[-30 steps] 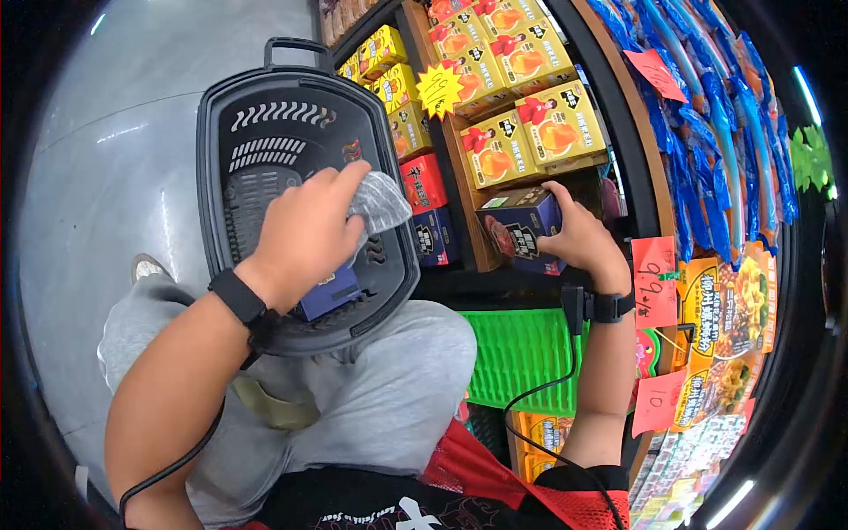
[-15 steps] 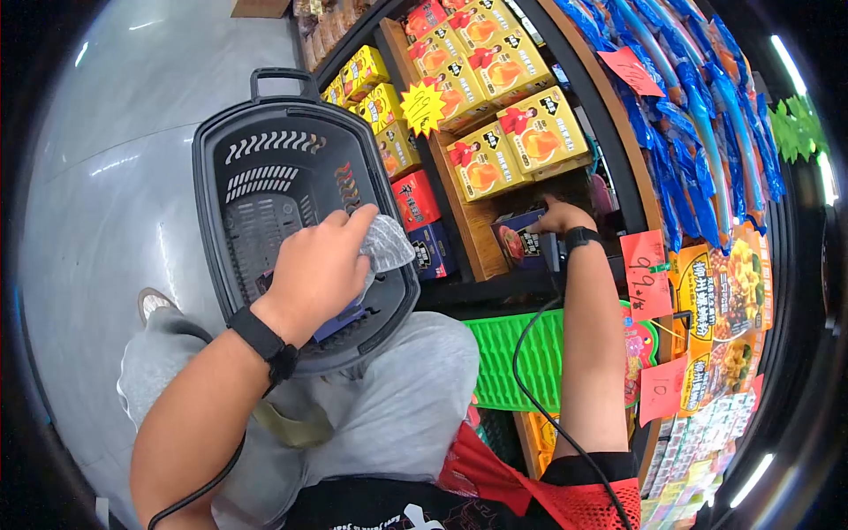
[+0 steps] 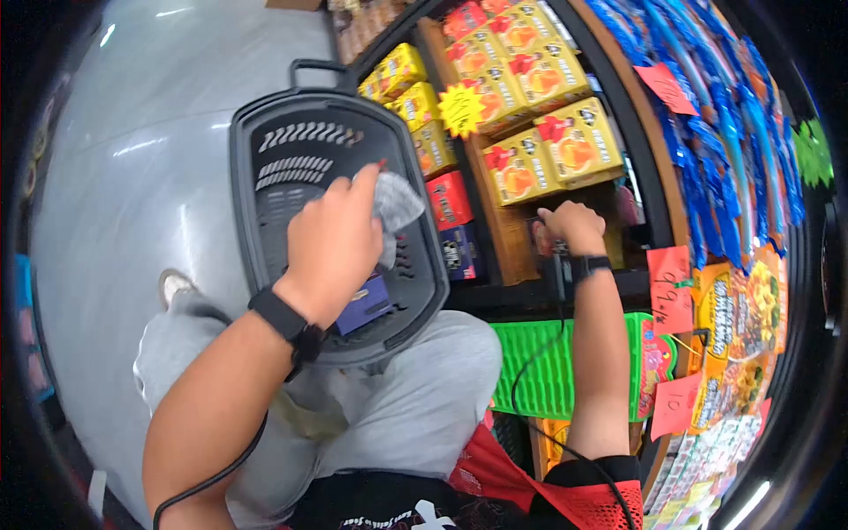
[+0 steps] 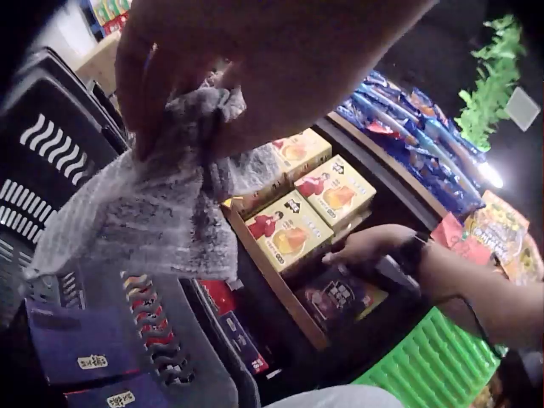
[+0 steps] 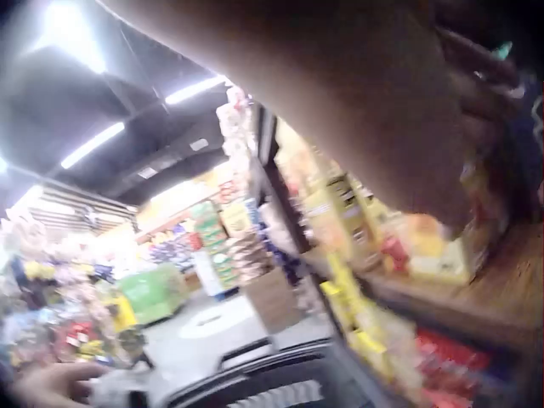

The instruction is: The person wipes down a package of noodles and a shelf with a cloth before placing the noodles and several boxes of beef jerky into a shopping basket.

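My left hand (image 3: 334, 243) grips a crumpled grey cloth (image 4: 161, 212) above the black shopping basket (image 3: 243, 190). Below it in the basket lie dark blue boxes (image 4: 81, 344). Over on the right, my right hand (image 3: 579, 228) reaches into a wooden shelf compartment, in front of yellow boxes (image 3: 579, 146). A dark box with a food picture (image 4: 336, 297) sits in that compartment, and the fingertips lie at its upper edge in the left wrist view. I cannot tell whether the fingers still pinch it. The right wrist view is blurred and the box does not show there.
Wooden dividers (image 3: 499, 221) flank the compartment. Red boxes (image 3: 450, 199) and blue boxes (image 3: 458, 252) stand between basket and shelf. A green ribbed tray (image 3: 530, 362) lies below the right forearm, with a cable across it. Blue packets (image 3: 707, 124) hang at the right.
My right hand has carried the dark box from the compartment's front deeper inside. The left hand still holds the cloth over the basket. The head view has shifted slightly.
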Motion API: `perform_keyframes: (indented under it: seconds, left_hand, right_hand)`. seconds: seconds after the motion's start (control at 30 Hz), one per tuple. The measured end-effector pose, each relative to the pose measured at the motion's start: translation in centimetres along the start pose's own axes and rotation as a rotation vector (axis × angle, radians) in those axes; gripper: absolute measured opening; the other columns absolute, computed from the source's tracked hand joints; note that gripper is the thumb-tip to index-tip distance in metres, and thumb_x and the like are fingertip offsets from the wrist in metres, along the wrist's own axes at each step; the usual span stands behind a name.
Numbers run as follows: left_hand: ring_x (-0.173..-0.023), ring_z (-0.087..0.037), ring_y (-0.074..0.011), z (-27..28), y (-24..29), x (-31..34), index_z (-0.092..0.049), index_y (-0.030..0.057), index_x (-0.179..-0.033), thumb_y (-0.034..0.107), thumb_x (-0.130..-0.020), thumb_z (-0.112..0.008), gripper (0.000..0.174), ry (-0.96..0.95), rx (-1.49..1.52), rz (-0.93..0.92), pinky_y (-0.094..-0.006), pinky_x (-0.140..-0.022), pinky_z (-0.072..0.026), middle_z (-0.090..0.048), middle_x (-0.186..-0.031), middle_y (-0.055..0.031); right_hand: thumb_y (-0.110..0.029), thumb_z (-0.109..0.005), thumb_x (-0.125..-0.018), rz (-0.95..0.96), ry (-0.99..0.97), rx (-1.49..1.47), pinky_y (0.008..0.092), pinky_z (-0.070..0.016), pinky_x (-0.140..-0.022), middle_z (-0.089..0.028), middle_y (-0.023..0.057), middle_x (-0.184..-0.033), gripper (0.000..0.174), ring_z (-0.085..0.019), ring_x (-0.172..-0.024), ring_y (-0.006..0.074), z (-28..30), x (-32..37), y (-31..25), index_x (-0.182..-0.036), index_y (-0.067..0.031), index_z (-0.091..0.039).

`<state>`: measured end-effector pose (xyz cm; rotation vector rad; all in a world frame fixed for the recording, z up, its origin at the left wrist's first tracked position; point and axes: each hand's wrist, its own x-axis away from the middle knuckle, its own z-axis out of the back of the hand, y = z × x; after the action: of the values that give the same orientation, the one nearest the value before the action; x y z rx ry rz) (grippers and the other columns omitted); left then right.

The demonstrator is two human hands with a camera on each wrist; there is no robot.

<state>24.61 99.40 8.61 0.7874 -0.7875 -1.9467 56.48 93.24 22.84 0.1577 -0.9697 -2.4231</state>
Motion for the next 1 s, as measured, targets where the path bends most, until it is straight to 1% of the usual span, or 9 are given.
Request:
perform_keyframes:
  seconds: [0.1,0.17,0.23,0.3,0.33,0.47,0.7,0.87,1.0]
  left_hand:
    - [-0.087,-0.070,-0.0430,1.0,-1.3,-1.1,-0.055,0.0120,-0.136,0.010,-0.085,-0.066,0.052,0.033,-0.090,0.012,-0.0527,-0.076,-0.0578,-0.068,-0.108,-0.0191]
    - [-0.087,-0.070,-0.0431,1.5,-1.8,-1.7,-0.055,0.0121,-0.137,0.008,-0.085,-0.066,0.052,0.051,-0.159,0.024,-0.0528,-0.076,-0.0577,-0.068,-0.108,-0.0185]
    - [-0.087,-0.070,-0.0431,1.6,-2.5,-1.9,-0.056,0.0120,-0.136,0.008,-0.085,-0.066,0.052,0.115,-0.190,0.016,-0.0526,-0.075,-0.0576,-0.068,-0.108,-0.0182]
    - [-0.086,-0.070,-0.0432,1.6,-3.1,-1.6,-0.057,0.0123,-0.134,0.009,-0.085,-0.067,0.050,0.156,-0.184,0.013,-0.0528,-0.074,-0.0581,-0.069,-0.106,-0.0184]
    - [-0.084,-0.071,-0.0428,1.6,-3.4,-1.6,-0.058,0.0115,-0.131,0.010,-0.085,-0.067,0.047,0.171,-0.198,0.008,-0.0522,-0.072,-0.0588,-0.069,-0.103,-0.0187]
    - [-0.087,-0.072,-0.0438,2.0,-3.9,-1.7,-0.058,0.0111,-0.129,0.013,-0.086,-0.069,0.045,0.144,-0.217,0.063,-0.0536,-0.072,-0.0595,-0.070,-0.101,-0.0189]
    - [-0.097,-0.068,-0.0455,2.2,-4.4,-2.5,-0.056,0.0127,-0.138,0.014,-0.086,-0.068,0.053,0.093,-0.155,0.147,-0.0542,-0.084,-0.0565,-0.070,-0.112,-0.0208]
    - [-0.100,-0.068,-0.0455,2.0,-4.7,-3.1,-0.058,0.0118,-0.136,0.016,-0.085,-0.069,0.053,0.107,-0.114,0.140,-0.0546,-0.086,-0.0558,-0.071,-0.111,-0.0219]
    - [-0.102,-0.068,-0.0441,2.3,-4.5,-3.5,-0.058,0.0127,-0.137,0.014,-0.085,-0.072,0.053,0.115,-0.078,0.156,-0.0526,-0.086,-0.0553,-0.072,-0.111,-0.0211]
  right_hand:
    - [-0.058,-0.060,-0.096,0.578,-0.005,-0.297,0.0474,-0.0556,-0.093,-0.074,0.0225,-0.112,0.061,-0.071,-0.106,0.0404,-1.7,5.8,-3.7,-0.119,-0.0037,-0.073]
    - [-0.039,-0.068,-0.097,1.086,-0.070,-0.813,0.0467,-0.0531,-0.099,-0.071,0.0229,-0.121,0.048,-0.069,-0.112,0.0388,-4.4,9.7,-7.8,-0.127,-0.0019,-0.068]
    - [-0.033,-0.070,-0.093,1.264,0.078,-0.669,0.0446,-0.0486,-0.107,-0.064,0.0203,-0.135,0.053,-0.060,-0.126,0.0367,-7.0,11.9,-12.8,-0.138,-0.0058,-0.061]
    - [-0.030,-0.075,-0.088,1.247,0.188,-0.611,0.0487,-0.0465,-0.110,-0.047,0.0185,-0.154,0.068,-0.047,-0.138,0.0417,-10.6,12.7,-18.1,-0.148,-0.0093,-0.050]
    - [-0.038,-0.075,-0.088,1.226,0.147,-0.526,0.0634,-0.0408,-0.111,-0.035,0.0180,-0.162,0.077,-0.035,-0.146,0.0473,-12.6,12.4,-20.7,-0.155,-0.0179,-0.042]
    - [-0.063,-0.076,-0.080,1.111,-0.193,-0.476,0.0862,-0.0247,-0.104,-0.019,0.0150,-0.170,0.095,-0.008,-0.155,0.0489,-13.7,13.8,-24.8,-0.158,-0.0300,-0.036]
    - [-0.053,-0.078,-0.078,1.007,0.010,-0.653,0.0818,-0.0314,-0.102,-0.038,0.0122,-0.160,0.086,-0.026,-0.150,0.0427,-16.0,12.2,-26.5,-0.153,-0.0273,-0.045]
    - [-0.041,-0.083,-0.076,0.920,0.239,-0.997,0.0464,-0.0430,-0.110,-0.058,0.0173,-0.137,0.079,-0.047,-0.132,0.0398,-12.9,9.4,-22.6,-0.139,-0.0036,-0.057]
    - [-0.040,-0.083,-0.076,0.892,0.479,-1.008,0.0476,-0.0430,-0.110,-0.062,0.0228,-0.129,0.077,-0.055,-0.124,0.0409,-6.4,10.5,-13.9,-0.137,-0.0005,-0.057]
